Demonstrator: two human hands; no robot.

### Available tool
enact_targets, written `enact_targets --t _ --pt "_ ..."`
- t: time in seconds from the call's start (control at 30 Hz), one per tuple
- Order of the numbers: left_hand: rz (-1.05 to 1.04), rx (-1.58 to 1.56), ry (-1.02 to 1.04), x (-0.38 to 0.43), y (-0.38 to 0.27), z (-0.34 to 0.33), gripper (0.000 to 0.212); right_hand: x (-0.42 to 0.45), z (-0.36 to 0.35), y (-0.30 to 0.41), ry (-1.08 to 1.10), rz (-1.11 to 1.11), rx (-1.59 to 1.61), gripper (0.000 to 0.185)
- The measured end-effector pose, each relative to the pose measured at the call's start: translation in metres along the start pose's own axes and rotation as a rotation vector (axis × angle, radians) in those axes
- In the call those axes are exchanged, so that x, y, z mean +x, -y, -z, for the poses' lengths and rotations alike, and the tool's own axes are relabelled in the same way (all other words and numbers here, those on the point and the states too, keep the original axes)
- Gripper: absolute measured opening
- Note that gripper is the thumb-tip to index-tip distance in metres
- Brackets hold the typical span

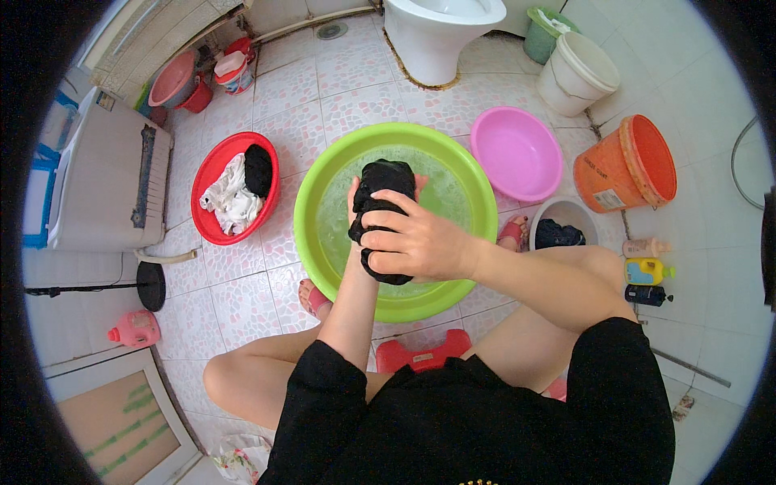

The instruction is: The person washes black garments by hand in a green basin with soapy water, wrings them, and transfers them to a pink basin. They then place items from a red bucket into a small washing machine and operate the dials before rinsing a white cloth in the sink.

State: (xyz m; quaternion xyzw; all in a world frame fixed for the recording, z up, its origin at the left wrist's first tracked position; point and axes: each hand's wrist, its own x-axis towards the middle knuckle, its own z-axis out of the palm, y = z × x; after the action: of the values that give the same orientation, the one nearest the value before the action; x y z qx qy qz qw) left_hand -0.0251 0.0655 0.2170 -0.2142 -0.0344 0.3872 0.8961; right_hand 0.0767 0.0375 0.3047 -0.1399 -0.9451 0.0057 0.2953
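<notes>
A bunched black cloth (388, 179) is held between my two hands above a large green basin (485, 233). My right hand (403, 239) grips it from the near side, with the fingers spread across its folds. Behind and under the bundle, my left hand (355, 197) supports it; most of that palm is hidden, and fingertips show at the far right edge of the cloth. Cloudy, foamy water (336, 209) fills the basin below. To the left, a red basin (200, 221) contains white cloth (233, 200) and a black cloth (258, 170).
A pink basin (516, 154), an orange bucket (606, 167) and a grey bucket (536, 212) with dark cloth stand right. Several bottles, including a yellow one (644, 271), line the right wall. A red stool (424, 351) is near my body. A toilet (433, 51) stands ahead.
</notes>
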Motion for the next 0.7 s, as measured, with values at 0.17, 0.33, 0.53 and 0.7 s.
enact_targets --t 0.17,0.33,0.53,0.7 --pt "-0.089 -0.166 0.454 0.006 0.008 0.003 0.050 0.008 0.013 0.005 -0.165 -0.261 0.310 0.028" --pt "-0.626 0.319 0.160 0.022 0.002 -0.027 0.051 0.014 0.034 -0.001 -0.529 -0.852 0.520 0.036" --pt "-0.936 0.712 0.042 0.013 0.006 -0.061 0.049 0.003 0.025 -0.032 -1.114 -1.247 1.356 0.010" --pt "-1.288 1.503 0.111 0.002 0.014 -0.081 0.039 -0.012 0.012 -0.052 -1.167 -1.397 1.581 0.011"
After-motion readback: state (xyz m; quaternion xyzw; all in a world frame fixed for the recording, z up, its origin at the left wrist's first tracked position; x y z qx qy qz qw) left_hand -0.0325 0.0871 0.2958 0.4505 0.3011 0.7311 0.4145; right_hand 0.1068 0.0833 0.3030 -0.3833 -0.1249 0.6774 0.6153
